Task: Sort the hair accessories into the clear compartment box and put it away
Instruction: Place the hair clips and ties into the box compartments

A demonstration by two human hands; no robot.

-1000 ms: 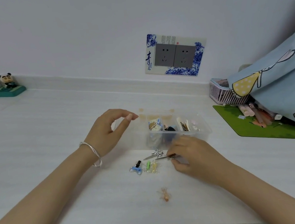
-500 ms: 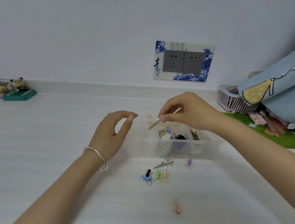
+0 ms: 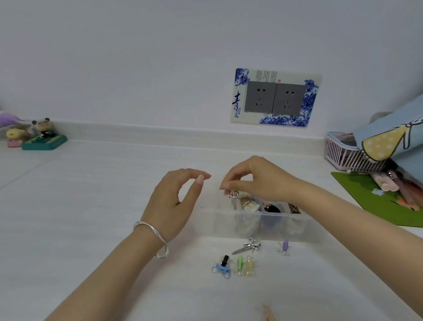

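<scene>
A clear compartment box stands on the white desk and holds several accessories. My right hand hovers over its left end and pinches a silver hair clip that hangs point down into the box. My left hand is at the box's left corner with thumb and fingers curved apart, holding nothing I can see. In front of the box lie another silver clip, a purple clip, a blue and black clip, a green clip, a yellow clip, and nearer me an orange clip.
A green mat with pens and a pink basket lie to the right under a blue cloth bag. Small figurines and a jar stand at the far left. A wall socket is behind the box.
My right hand picked a silver clip off the desk, carried it up over the box, and now lets it hang point down into the left compartment. My left hand stayed in place.
</scene>
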